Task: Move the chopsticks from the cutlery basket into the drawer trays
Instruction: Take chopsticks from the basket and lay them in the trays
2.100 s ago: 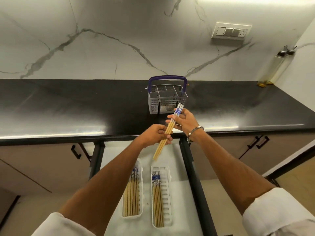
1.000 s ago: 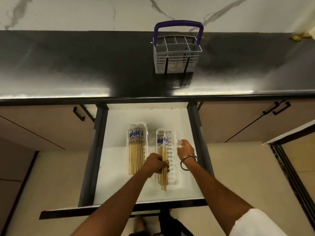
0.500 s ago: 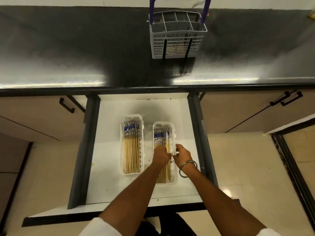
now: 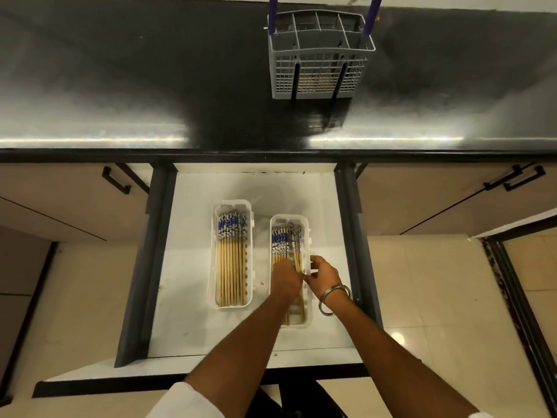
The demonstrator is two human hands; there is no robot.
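Observation:
Two white trays lie side by side in the open drawer [image 4: 193, 267]. The left tray [image 4: 232, 203] is filled with bamboo chopsticks [image 4: 231, 260] with blue-patterned tops. The right tray [image 4: 289, 218] holds several more chopsticks [image 4: 281, 241]. My left hand [image 4: 286, 280] is down in the right tray, its fingers curled round a few chopsticks that stick out slightly tilted. My right hand [image 4: 324, 274], with a metal bangle on the wrist, grips that tray's right rim beside them. The grey cutlery basket [image 4: 319, 70] with a purple handle stands on the counter beyond the drawer.
The black countertop [image 4: 135, 86] runs across the top of the view. Closed cabinet doors with black handles [image 4: 116, 182] flank the drawer on both sides. The dark drawer sides [image 4: 351, 224] hem in the trays. Beige floor tiles lie below.
My left hand carried a bundle of chopsticks from near the basket down into the right tray. My right hand came down to that tray's right rim. The view tilted down towards the drawer.

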